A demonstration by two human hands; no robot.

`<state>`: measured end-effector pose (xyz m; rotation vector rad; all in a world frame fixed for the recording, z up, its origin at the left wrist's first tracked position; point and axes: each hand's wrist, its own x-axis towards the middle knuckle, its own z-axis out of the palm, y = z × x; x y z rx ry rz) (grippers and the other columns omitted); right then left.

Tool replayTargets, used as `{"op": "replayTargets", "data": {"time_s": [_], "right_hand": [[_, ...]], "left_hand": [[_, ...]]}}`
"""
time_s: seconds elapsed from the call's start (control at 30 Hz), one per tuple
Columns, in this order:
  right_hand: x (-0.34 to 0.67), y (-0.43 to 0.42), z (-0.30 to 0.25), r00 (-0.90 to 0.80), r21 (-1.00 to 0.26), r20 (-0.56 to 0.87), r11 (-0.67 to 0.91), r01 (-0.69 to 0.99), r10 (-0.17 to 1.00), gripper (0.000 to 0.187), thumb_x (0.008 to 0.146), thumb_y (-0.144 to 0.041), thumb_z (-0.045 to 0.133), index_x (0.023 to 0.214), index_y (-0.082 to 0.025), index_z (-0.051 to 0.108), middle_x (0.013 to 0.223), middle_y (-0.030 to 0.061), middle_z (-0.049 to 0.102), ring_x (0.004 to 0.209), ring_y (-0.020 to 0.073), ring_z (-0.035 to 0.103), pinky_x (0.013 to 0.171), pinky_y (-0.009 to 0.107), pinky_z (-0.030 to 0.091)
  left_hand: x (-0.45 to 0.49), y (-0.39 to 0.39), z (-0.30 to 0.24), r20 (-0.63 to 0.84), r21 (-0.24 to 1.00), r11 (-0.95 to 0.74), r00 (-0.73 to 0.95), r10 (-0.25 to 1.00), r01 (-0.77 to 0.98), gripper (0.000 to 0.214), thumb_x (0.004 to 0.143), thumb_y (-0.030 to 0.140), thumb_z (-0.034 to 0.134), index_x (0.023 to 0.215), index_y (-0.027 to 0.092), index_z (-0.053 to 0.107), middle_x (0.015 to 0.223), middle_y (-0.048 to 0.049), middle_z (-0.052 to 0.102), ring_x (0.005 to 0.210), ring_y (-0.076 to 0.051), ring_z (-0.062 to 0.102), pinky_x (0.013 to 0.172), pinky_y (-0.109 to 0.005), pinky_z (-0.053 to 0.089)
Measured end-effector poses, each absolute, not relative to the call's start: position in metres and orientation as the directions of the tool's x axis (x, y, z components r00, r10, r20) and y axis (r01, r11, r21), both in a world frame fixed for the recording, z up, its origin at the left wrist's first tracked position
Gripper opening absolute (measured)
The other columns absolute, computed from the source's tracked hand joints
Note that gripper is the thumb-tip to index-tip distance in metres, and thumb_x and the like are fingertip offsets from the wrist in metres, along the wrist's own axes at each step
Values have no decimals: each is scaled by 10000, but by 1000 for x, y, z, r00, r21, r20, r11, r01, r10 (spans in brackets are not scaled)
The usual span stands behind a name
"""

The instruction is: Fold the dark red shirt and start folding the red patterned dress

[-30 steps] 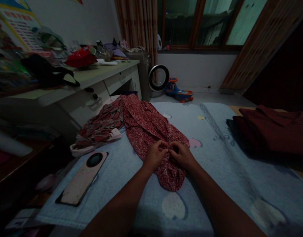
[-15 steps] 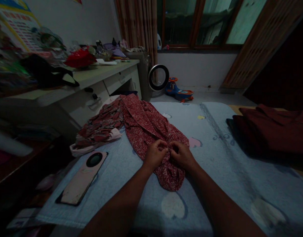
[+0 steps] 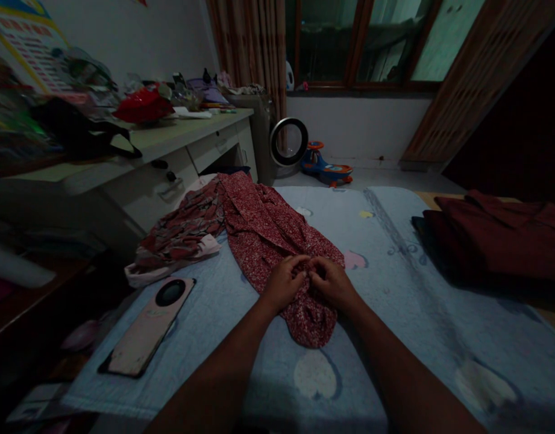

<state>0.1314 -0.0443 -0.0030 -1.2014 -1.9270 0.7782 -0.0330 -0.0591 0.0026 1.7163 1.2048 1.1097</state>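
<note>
A red garment with a fine white speckle [image 3: 263, 217] lies stretched over the bed, its near end rounded and bunched. My left hand [image 3: 285, 282] pinches its cloth near that end. Close beside it, fingertips almost meeting, my right hand [image 3: 331, 281] pinches the same cloth. Whatever small part sits between the fingertips is too dark to make out. Against the garment's left side rests a crumpled reddish patterned cloth [image 3: 182, 226] with a pale pink edge. A pinkish phone [image 3: 146, 331] with a large round camera ring lies face down to the left of my left forearm.
A light blue sheet with heart shapes [image 3: 395, 337] covers the bed. Folded dark red and black clothes [image 3: 507, 241] are stacked at the right. Along the left stands a cluttered desk [image 3: 182, 129]. Beyond the bed are a washing machine with its round door open [image 3: 288, 142] and a blue ride-on toy [image 3: 325, 166].
Both hands keep their grip at nearly the same spot, with the fingertips slightly closer together. The whole view has shifted a little.
</note>
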Motion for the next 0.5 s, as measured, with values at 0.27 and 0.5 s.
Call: {"op": "replayTargets", "data": {"time_s": [0.27, 0.5], "right_hand": [[134, -44, 1, -323, -837, 250, 372, 402, 913, 253, 781, -142, 486, 924, -205, 685, 910, 29, 726, 855, 184, 646, 811, 312, 469], [135, -43, -1, -329, -841, 282, 397, 368, 901, 122, 791, -222, 567, 877, -201, 651, 872, 25, 685, 815, 173, 613, 758, 290, 458]], "left_hand": [[-37, -56, -8, 141, 968, -164, 128, 982, 189, 159, 767, 141, 585, 914, 176, 634, 890, -10, 677, 802, -146, 633, 766, -254, 489], [-35, -54, -9, 153, 975, -172, 139, 978, 140, 117, 730, 115, 590, 829, 178, 598, 838, 9, 634, 806, -135, 609, 753, -231, 472]]}}
